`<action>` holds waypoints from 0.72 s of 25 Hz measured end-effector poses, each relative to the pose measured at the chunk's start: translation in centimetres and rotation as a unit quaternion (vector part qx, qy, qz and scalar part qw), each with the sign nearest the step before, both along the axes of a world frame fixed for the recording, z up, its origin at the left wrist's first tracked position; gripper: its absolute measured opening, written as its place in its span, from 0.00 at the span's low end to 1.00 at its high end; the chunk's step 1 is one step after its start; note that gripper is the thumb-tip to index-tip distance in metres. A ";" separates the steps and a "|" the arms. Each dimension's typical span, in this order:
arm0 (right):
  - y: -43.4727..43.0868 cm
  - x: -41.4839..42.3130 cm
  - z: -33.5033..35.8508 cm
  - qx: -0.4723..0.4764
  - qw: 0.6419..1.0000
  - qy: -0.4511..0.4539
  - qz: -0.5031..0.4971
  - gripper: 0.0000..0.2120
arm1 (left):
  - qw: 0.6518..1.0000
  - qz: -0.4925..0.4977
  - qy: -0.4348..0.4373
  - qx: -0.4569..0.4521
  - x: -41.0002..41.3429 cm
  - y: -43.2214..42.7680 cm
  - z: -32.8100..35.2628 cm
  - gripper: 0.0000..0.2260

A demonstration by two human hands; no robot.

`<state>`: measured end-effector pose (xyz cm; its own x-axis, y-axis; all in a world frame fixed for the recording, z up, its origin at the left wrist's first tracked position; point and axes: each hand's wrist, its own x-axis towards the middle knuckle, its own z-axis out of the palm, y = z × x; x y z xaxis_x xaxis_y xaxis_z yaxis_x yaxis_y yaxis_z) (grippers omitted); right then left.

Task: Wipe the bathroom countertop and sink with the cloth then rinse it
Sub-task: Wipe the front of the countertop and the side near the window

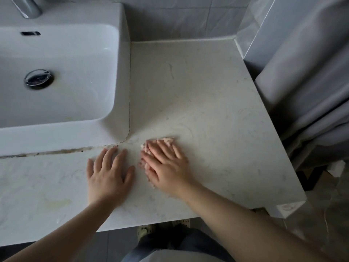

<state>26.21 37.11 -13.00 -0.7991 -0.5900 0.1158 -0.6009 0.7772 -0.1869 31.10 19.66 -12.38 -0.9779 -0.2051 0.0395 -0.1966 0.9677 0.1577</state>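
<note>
A pale marbled countertop [207, 95] runs to the right of a white rectangular sink [62, 76] with a chrome drain plug [38, 78]. My right hand [167, 163] lies flat with straight fingers on a small pinkish-white cloth [167, 140], pressing it onto the counter just right of the sink's front corner. The cloth shows only at my fingertips and along the left edge of the hand. My left hand [108, 171] rests flat on the bare counter beside it, fingers spread, holding nothing.
A chrome faucet [28, 6] stands behind the sink at top left. Grey tiled wall [179, 17] backs the counter. A grey curtain [311, 82] hangs along the counter's right edge. Dark grime lines the sink's front seam [56, 151].
</note>
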 end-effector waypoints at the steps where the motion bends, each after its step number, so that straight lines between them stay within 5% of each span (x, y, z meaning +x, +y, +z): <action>1: 1.7 -1.3 0.0 0.003 1.000 0.004 0.011 0.21 | 1.000 0.001 0.002 0.001 0.0 0.0 0.0 0.28; 3: 7.1 -5.4 -0.2 -0.002 0.990 0.027 -0.139 0.22 | 1.000 0.004 0.004 0.002 0.0 0.1 0.1 0.27; 5: 12.6 -9.8 0.9 0.012 0.928 -0.073 -0.366 0.23 | 1.000 0.003 0.005 -0.006 -0.1 0.1 0.1 0.27; 7: 13.5 -12.0 1.7 0.011 0.866 -0.143 -0.478 0.25 | 1.000 0.001 0.001 -0.013 0.0 0.1 -0.1 0.27; 11: 3.3 -7.3 0.6 -0.023 0.974 -0.038 -0.223 0.25 | 1.000 -0.003 0.011 -0.018 -0.2 -0.1 -0.2 0.26; 14: 0.0 1.1 0.4 0.011 1.000 -0.019 0.014 0.23 | 1.000 -0.012 0.007 -0.015 -0.2 -0.3 -0.4 0.27; 16: 1.7 0.9 0.3 0.030 0.999 -0.019 0.036 0.23 | 1.000 -0.026 0.006 -0.012 -0.2 -0.7 -0.3 0.27; 18: 2.7 -2.1 -0.4 0.040 0.995 0.029 -0.091 0.23 | 0.999 -0.053 0.006 -0.010 -0.2 -1.5 0.0 0.26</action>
<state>24.07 39.84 -13.41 -0.8868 -0.4455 0.1231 -0.4570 0.8849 -0.0901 30.88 18.11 -12.43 -0.9935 -0.0999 0.0541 -0.0915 0.9858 0.1405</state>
